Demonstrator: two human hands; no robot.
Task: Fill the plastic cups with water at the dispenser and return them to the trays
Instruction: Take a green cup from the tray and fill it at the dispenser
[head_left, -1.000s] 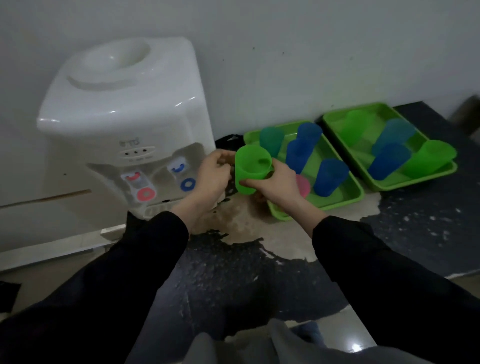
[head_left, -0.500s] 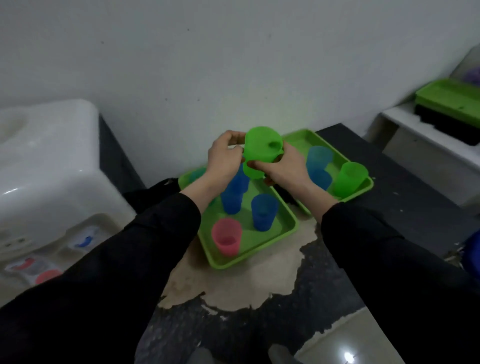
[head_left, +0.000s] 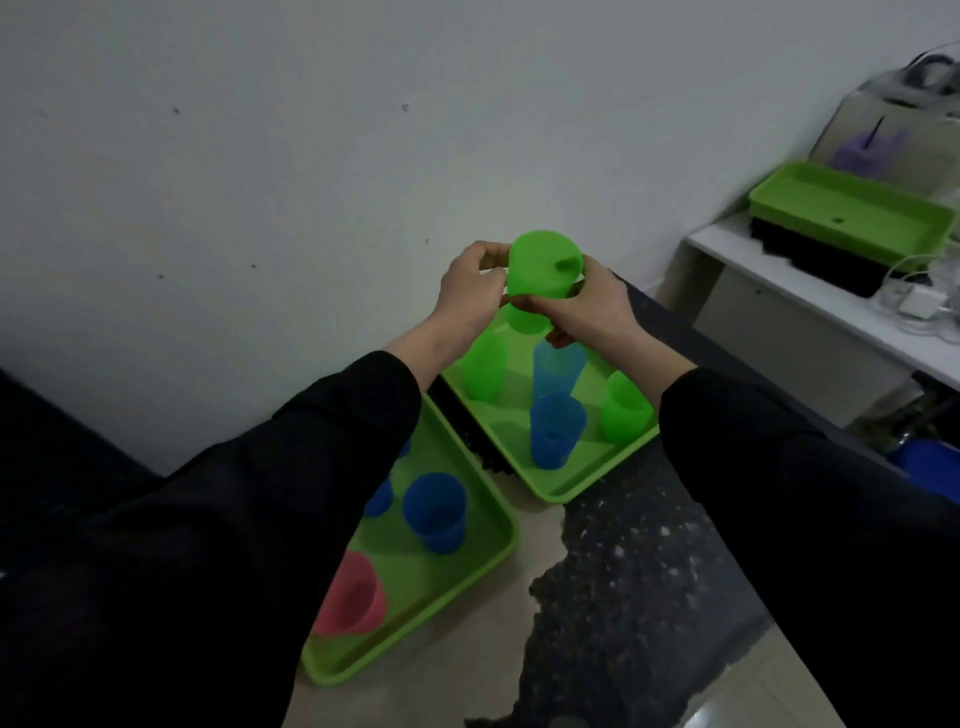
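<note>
Green plastic cup (head_left: 543, 270) is being held up in the air with both hands, right over the back end of the far tray (head_left: 571, 491), close to the wall. It's clamped by the left hand (head_left: 467, 296) on one side and the right hand (head_left: 597, 306) on the other. Fingers are curled round its wall, so the grip is closed on the cup from both sides and nothing else is being held. Whether water is actually in it can't be told, as it's way too dim.

Judging by that, the return-to-tray step looks to be the one in hand. Four cups are already stood in that tray: a green one, a pale blue one, a darker blue one and another green one. So the cup would need to be kept level and lowered into a bare patch, probably on the left side of the tray floor, without the neighbours getting knocked. The near tray (head_left: 467, 587) has a blue cup (head_left: 436, 512) and a pink cup (head_left: 350, 595) in it, and is partly hidden by the left sleeve.
</note>
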